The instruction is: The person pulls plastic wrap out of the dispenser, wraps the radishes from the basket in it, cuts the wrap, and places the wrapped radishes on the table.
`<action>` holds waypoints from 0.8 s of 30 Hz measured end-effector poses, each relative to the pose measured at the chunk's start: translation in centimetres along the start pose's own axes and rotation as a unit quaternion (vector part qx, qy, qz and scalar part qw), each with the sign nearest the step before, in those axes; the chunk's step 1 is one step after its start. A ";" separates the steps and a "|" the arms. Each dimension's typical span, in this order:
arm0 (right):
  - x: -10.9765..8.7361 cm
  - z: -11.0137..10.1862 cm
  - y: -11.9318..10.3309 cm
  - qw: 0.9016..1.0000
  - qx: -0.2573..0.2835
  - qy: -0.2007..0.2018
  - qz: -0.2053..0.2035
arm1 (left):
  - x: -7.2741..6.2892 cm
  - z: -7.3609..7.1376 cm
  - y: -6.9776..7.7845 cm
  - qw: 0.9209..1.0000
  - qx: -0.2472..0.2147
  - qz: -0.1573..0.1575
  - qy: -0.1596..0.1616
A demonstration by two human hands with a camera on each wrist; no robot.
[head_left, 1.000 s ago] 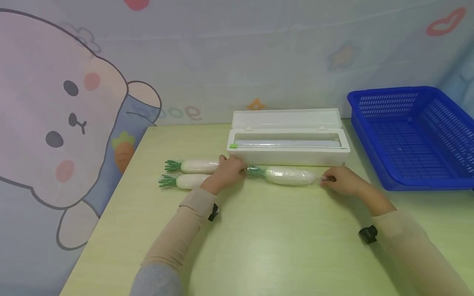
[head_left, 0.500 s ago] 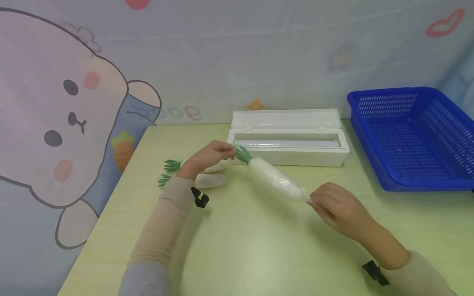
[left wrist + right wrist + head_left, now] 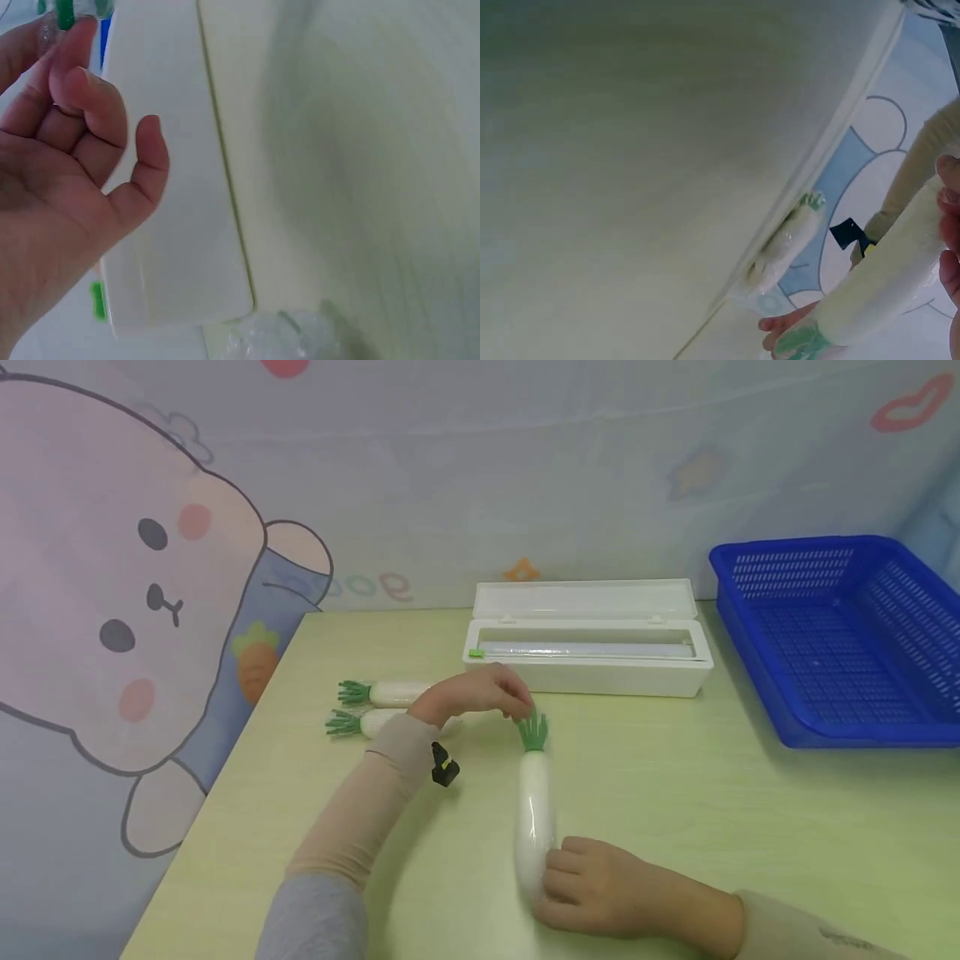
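Note:
A white radish [image 3: 534, 814] with green leaf stubs, wrapped in clear plastic film, points away from me over the middle of the table. My left hand [image 3: 480, 692] pinches the film at its leafy end; in the left wrist view, thumb and fingers meet at the green tips [image 3: 66, 11]. The right hand [image 3: 603, 889] grips the opposite, root end with curled fingers. In the right wrist view the radish [image 3: 889, 270] slants between both hands, its film shiny. Two more wrapped radishes [image 3: 397, 695] lie side by side on the left, partly hidden behind my left hand and forearm.
Behind the radish stands a white cling film box [image 3: 588, 678], lid raised, a film roll [image 3: 585, 649] inside and a green slider [image 3: 476, 653] at its left end. A blue plastic basket [image 3: 825, 731] sits at the right. A printed cloth [image 3: 450, 468] hangs behind the table [image 3: 675, 793].
The radish has come off its place before the box, toward me, swinging from sideways to lengthwise. My right hand has moved nearer and left with the root end; the left still holds the leafy end.

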State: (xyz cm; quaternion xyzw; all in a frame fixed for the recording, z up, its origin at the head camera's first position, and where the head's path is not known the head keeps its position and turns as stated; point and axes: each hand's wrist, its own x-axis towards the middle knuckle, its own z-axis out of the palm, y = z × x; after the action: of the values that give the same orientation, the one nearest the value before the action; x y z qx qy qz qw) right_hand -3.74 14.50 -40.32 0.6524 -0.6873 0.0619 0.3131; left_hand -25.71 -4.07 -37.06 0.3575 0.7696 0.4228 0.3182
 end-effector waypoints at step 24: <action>1.2 1.0 6.3 0.899 0.098 0.189 0.383 | -16.0 -0.3 -5.0 0.922 -0.090 -0.176 0.334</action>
State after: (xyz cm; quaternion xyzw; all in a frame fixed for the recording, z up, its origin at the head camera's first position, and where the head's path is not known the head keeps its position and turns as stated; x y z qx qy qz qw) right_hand -9.98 13.82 -38.46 0.3424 -0.8022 0.3665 0.3239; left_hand -18.72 -19.20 -38.31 0.0244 0.8404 0.5224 0.1423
